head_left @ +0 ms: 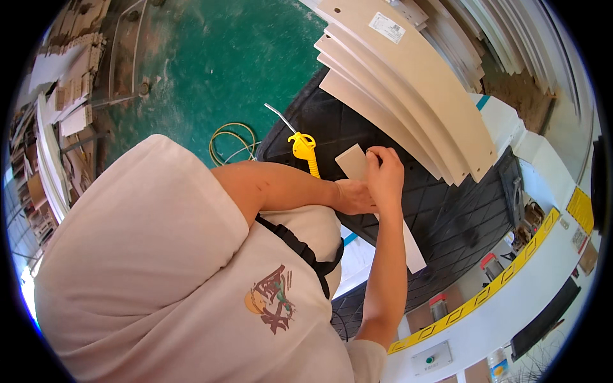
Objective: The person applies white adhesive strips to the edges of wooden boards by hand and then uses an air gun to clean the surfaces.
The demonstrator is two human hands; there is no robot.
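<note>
A narrow beige panel (352, 162) lies slantwise over the black quilted table mat (447, 217), close to my body; its lower end shows past my right forearm. My right hand (387, 171) is above the panel with thumb and fingers pinched together at its edge. Something small and dark shows at those fingertips, too small to name. My left hand (355, 196) reaches across from the left and rests at the panel, its fingers hidden behind my right wrist. A yellow air blow gun (304, 148) with a metal nozzle lies just left of the panel.
Several large beige panels (408, 89) are stacked fanned out at the far right of the mat. A coiled hose (233, 142) hangs by the mat's left corner over the green floor (217, 57). A white machine frame with a yellow strip (476, 281) curves along the right.
</note>
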